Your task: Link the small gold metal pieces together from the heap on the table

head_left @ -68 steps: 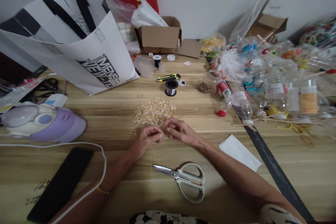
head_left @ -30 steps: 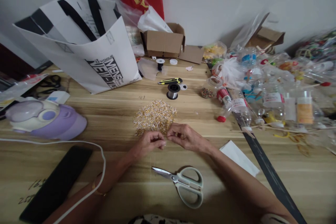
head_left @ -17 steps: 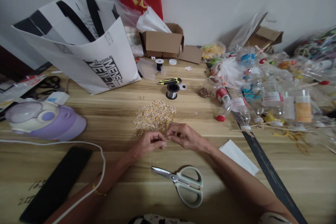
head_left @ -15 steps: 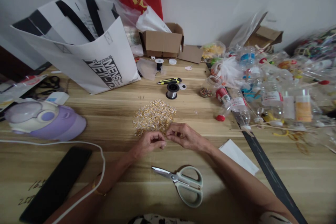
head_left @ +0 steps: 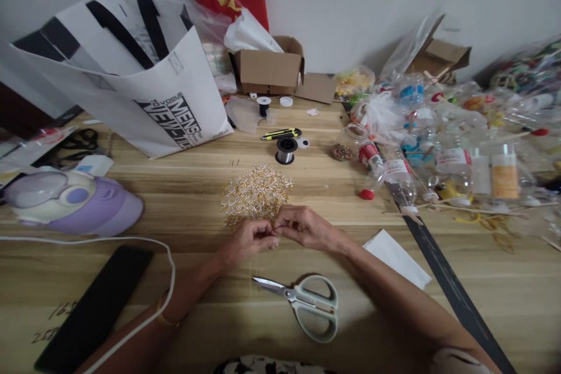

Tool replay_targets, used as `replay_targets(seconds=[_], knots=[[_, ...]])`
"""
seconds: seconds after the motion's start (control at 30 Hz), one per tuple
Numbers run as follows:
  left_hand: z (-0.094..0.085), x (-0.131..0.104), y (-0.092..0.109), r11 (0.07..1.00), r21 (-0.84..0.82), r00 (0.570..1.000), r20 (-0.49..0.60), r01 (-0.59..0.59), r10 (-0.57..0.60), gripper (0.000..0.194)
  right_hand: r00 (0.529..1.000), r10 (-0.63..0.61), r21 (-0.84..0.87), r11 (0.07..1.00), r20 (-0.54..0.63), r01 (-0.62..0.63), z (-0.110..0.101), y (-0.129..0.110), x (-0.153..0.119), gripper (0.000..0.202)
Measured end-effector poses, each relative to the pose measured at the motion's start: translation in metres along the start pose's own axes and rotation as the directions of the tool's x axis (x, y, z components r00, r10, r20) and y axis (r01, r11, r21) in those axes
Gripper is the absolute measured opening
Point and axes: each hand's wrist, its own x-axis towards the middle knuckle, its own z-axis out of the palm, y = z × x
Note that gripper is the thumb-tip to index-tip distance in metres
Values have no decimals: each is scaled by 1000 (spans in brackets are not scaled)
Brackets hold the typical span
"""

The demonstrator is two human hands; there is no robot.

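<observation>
A loose pile of small gold and silvery pieces (head_left: 256, 194) lies on the wooden table. At its near edge my left hand (head_left: 252, 239) is closed in a pinch, with a tiny shiny bit at its fingertips too small to name. My right hand (head_left: 304, 227) pinches too, its fingertips touching those of the left; what they hold cannot be made out. Scissors with pale green handles (head_left: 302, 301) lie below my hands, blades pointing left. Beyond the pile stands a spool of silvery wire (head_left: 286, 152), with a yellow and black cutter (head_left: 281, 134) just behind it.
A white bag (head_left: 175, 93) and a purple device (head_left: 87, 201) stand at left, above a black slab (head_left: 96, 307) and a white cable (head_left: 169, 257). Plastic bottles (head_left: 453, 169) crowd the right. A cardboard box (head_left: 269, 72) is at the back, folded white paper (head_left: 397, 258) at right.
My right hand's fingertips have moved slightly left and now meet my left hand's. The whole view has shifted a little.
</observation>
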Motion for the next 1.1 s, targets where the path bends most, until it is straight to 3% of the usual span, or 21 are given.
replay_targets(seconds=[0.37, 0.57, 0.8, 1.1], knots=[[6, 3, -1, 998, -56, 999, 33, 23, -21, 14, 997, -77, -83, 994, 8, 78, 3, -2, 0, 8], [2, 2, 2, 986, -164, 999, -46, 1, -9, 22, 978, -73, -103, 993, -194, 53, -3, -7, -2, 22], [-1, 0, 13, 977, -206, 994, -91, 47, -67, 24, 992, -106, -167, 981, -62, 94, -1, 0, 0, 11], [-2, 0, 13, 984, -175, 995, -84, 38, -53, 24, 997, -58, -84, 995, -58, 53, 0, 1, 1, 11]])
